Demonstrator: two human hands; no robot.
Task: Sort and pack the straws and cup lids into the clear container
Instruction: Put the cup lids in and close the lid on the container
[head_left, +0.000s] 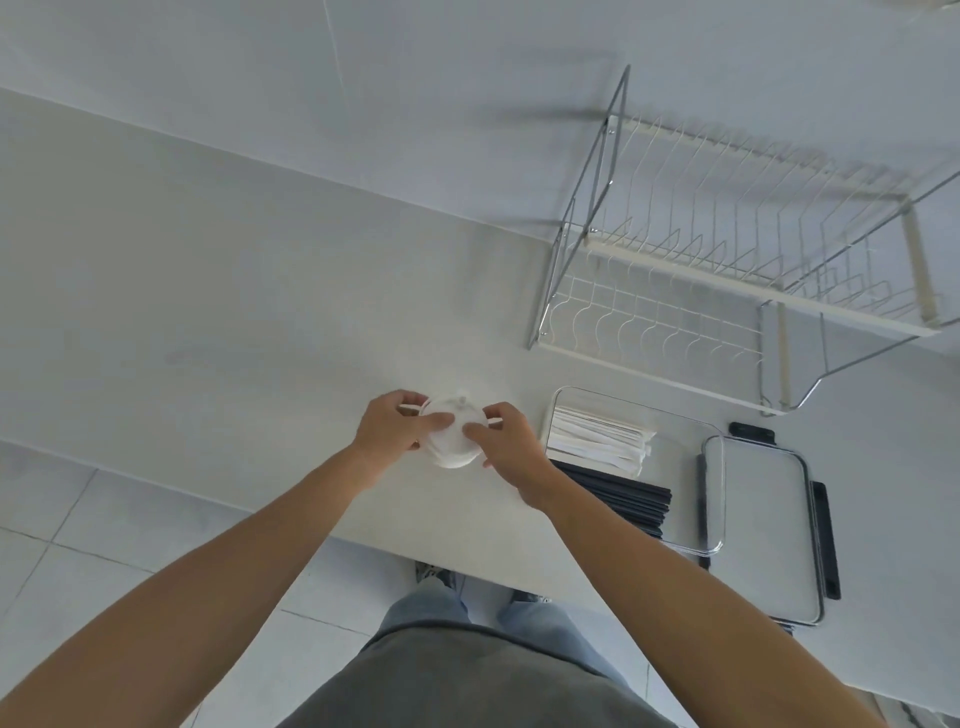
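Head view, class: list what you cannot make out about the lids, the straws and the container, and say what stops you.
1. Stack of cup lids: the count; left hand and right hand cover its sides.
2. Black straws: their near ends; the right forearm crosses them.
3. White wrapped straws: the number; too small and overlapping.
4. Clear container: its depth; transparent walls barely show.
5. Container lid: its near end; partly blurred.

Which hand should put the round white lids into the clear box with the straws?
Probably the right hand. Both hands grip the lid stack, but the clear container lies right beside it; the left hand would have to cross over.
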